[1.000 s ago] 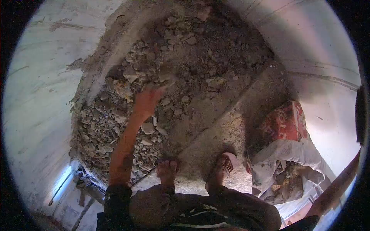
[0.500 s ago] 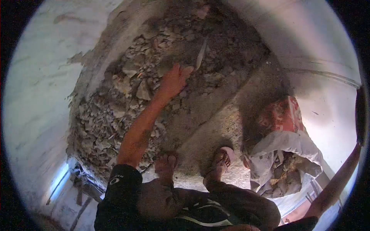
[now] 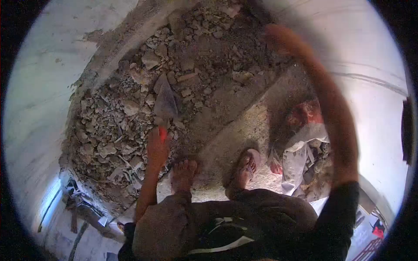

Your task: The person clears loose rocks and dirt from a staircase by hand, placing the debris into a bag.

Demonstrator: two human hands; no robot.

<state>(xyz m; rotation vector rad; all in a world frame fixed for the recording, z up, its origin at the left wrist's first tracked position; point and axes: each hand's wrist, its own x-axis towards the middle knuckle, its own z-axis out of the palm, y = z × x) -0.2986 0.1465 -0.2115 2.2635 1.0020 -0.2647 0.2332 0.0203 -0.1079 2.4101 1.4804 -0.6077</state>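
Observation:
My left hand is wrapped round the red handle of a pointed trowel. The trowel's grey, dusty blade points away from me and lies over the broken rubble on the left. My right arm stretches far forward along the right side. Motion smears my right hand, which is over the dirt near the right-hand wall; its fingers cannot be made out.
A white and red sack holding chunks of debris stands at the right, partly hidden behind my right arm. Pale walls curve up on both sides. My feet stand on a rough ledge in front of the rubble.
My left hand has drawn back toward me and left with the trowel, whose blade now shows broadside. My right arm has swung from the far right edge forward over the dirt.

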